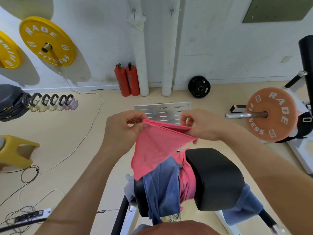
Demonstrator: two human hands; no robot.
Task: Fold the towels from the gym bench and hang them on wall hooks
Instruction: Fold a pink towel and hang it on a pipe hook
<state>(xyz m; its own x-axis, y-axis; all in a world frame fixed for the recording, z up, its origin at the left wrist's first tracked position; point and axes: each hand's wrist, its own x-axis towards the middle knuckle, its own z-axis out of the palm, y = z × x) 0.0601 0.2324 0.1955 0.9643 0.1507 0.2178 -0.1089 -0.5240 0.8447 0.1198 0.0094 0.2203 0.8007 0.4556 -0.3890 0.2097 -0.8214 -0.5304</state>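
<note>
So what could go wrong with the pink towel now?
1. The left hand and right hand only pinch the pink towel at its top edge, so a layer might slip out.
2. Its tip hangs by the blue towel draped over the bench; brushing it could drag that one off.

Two hooks [133, 13], perhaps four towels [152, 146]

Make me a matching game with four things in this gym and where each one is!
Things:
1. folded pink towel
2. blue towel
3. yellow plate
4. red fire extinguishers

Places:
A. standing on the floor against the wall
B. pinched between the left hand and right hand
C. draped over the bench
D. hung on a wall peg

Pairs: 1-B, 2-C, 3-D, 4-A
</note>
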